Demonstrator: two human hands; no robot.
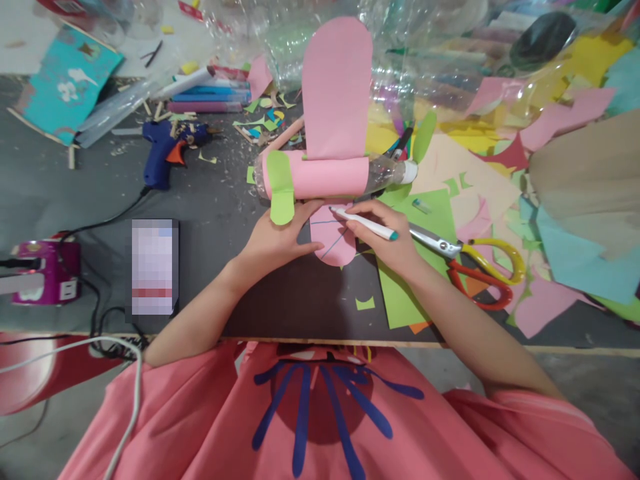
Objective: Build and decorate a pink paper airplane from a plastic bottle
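A clear plastic bottle lies on its side on the dark table, wrapped in pink paper, with a tall pink wing behind it and a green paper tail. A second pink wing sticks out toward me with blue lines drawn on it. My left hand lies flat on that near wing with fingers stretched out, pressing it down. My right hand is closed on a white marker whose tip touches the near wing.
Scissors with red and yellow handles lie on green paper at the right. A blue glue gun and its cord sit at the left, beside a phone and a purple power strip. Coloured paper scraps cover the right side.
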